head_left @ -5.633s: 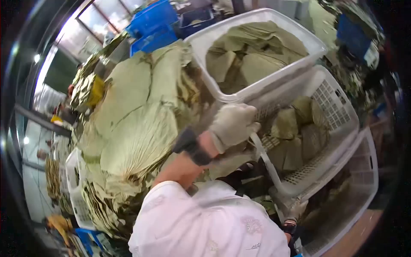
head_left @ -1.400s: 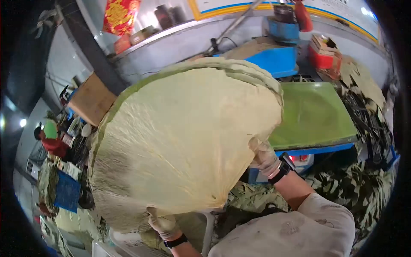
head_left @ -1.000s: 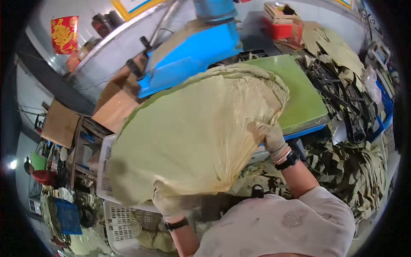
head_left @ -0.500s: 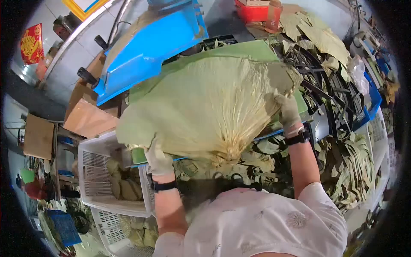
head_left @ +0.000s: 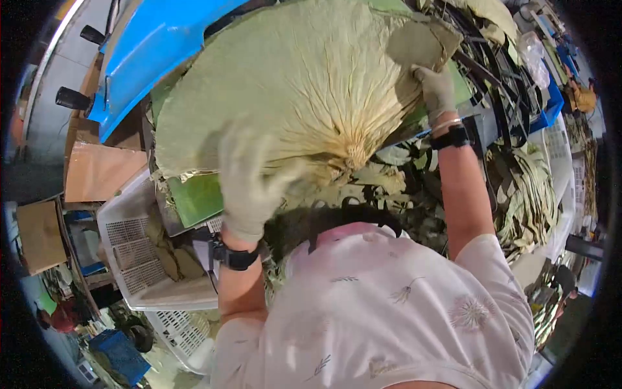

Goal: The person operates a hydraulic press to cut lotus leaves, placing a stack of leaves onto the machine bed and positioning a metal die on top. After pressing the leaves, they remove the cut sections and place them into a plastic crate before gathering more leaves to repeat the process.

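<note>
A large, pale green dried lotus leaf [head_left: 259,84], its veins fanning out from a wrinkled tan centre, lies spread over a green board [head_left: 194,198]. At the leaf's right edge, the gloved fingers of my right hand [head_left: 438,89] grip it. My left hand [head_left: 246,185], gloved as well, is raised over the near edge of the leaf, smeared by motion. Its fingers are spread and nothing shows in them.
Left of the board stands a blue plastic guard [head_left: 152,48] with black knobs. A white basket [head_left: 133,256] holding leaf pieces sits below it. At right are black curved bars [head_left: 502,91] and a heap of cut leaves [head_left: 525,204].
My left hand has let go of the leaf's near left edge and moved up over it. My right hand stays at the right edge. The camera view has shifted.
</note>
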{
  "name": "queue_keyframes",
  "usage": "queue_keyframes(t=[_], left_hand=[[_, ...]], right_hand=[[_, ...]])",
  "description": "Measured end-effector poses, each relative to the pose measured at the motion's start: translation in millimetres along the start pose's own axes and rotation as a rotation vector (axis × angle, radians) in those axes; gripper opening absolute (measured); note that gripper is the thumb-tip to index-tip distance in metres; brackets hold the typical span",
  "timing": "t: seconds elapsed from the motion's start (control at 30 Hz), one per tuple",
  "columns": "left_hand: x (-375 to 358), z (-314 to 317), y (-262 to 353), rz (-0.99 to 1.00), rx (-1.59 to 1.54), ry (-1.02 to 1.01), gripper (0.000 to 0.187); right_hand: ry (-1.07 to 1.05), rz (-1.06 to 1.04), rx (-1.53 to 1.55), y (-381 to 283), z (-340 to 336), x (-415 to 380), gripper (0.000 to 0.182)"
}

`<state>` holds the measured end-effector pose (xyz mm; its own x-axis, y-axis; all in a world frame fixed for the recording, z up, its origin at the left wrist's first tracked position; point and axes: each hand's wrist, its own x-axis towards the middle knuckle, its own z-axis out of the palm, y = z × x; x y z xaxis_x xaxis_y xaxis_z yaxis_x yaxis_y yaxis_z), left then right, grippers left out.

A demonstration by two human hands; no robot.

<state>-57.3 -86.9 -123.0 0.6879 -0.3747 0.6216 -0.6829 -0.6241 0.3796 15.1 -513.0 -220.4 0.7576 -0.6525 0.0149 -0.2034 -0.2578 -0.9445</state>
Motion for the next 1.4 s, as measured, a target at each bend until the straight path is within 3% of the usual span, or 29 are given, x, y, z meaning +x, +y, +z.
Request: queue_keyframes(t=[0.03,0.07,0.13,0.2,0.3,0.37,0.5,0.67,0.77,0.97,1.07,1.13,1.3,1.4], left_hand=[[8,9,6,0.143,-0.032,-0.078,0.054],[11,18,9,0.145,-0.037,-0.092,0.054],[14,34,15,0.247,-0.011,-0.129,0.053],[19,45,29,0.287,-0.037,-0.154,0.061],[18,60,59,0.227,0.049,-0.214,0.075],[14,74,64,0.204,0.112,-0.25,0.074],[16,75,67,0.162,0.152,-0.33,0.071],[35,52,56,0.099,0.022,-0.405,0.064],[43,38,49,0.054,-0.028,-0.428,0.059],[35,36,37,0.017,-0.101,-0.478,0.059],[24,41,38,0.09,0.012,-0.487,0.062],[17,45,42,0.132,0.084,-0.443,0.065],[17,38,40,0.186,0.077,-0.52,0.107],[16,42,44,0.201,0.215,-0.54,0.105]], right_hand=[[-0.007,-0.033,0.125,-17,3,-12,0.039],[-0.012,-0.069,0.251,-28,3,-21,0.039],[-0.015,-0.087,0.228,-6,2,-4,0.041],[0.048,-0.134,-0.07,-7,3,3,0.032],[0.003,-0.087,0.125,-13,6,-11,0.036],[-0.065,-0.096,0.326,-27,4,-21,0.038],[-0.062,-0.087,0.281,-27,4,-25,0.037],[-0.082,-0.081,0.51,-26,1,-24,0.041],[-0.168,-0.089,0.416,-18,-7,-13,0.04],[-0.063,-0.041,0.253,-11,-7,-8,0.037],[-0.139,-0.025,0.361,-18,-10,-14,0.039],[-0.114,-0.022,0.363,-23,-8,-21,0.041],[-0.079,-0.026,0.377,-20,-7,-19,0.042],[-0.068,-0.013,0.292,-28,-9,-21,0.041]])
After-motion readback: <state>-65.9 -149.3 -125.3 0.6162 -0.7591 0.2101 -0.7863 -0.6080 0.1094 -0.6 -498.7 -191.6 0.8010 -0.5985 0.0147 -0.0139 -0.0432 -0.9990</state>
